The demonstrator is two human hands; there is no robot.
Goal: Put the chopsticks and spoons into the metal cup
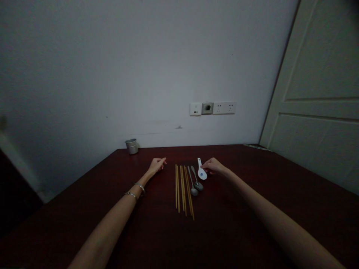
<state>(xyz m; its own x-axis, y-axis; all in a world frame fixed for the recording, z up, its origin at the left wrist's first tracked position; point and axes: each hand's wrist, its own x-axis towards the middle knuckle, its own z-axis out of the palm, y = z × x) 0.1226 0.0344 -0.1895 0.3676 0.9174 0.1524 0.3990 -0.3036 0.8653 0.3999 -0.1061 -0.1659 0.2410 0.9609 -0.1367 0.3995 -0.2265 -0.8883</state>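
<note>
pinching a white spoon [201, 171] by the edge near its neck, the right hand [213, 165] has thumb and fingers closed on it from the right side. the spoon is at the right end of a row of utensils on the dark red table [151, 235]; whether it lies flat there or is slightly raised, i cannot tell. its long axis runs mostly away from the person, handle end toward the wall [157, 82] and leaning a little left, bowl toward the person, a blue mark inside.

just left of it lie two metal spoons [194, 191], side by side, handles also toward the wall and tipped left, bowls nearer the person. left of those, several chopsticks [183, 188] lie lengthwise, the leftmost almost straight, the rightmost slanting so the near ends drift right.

the left hand [157, 165] is well apart from the right, left of the chopsticks' far ends, fingers loosely bent; i cannot tell if it is fully closed, and nothing shows in it. a metal cup [131, 147] stands upright at the far left, near the wall.
</note>
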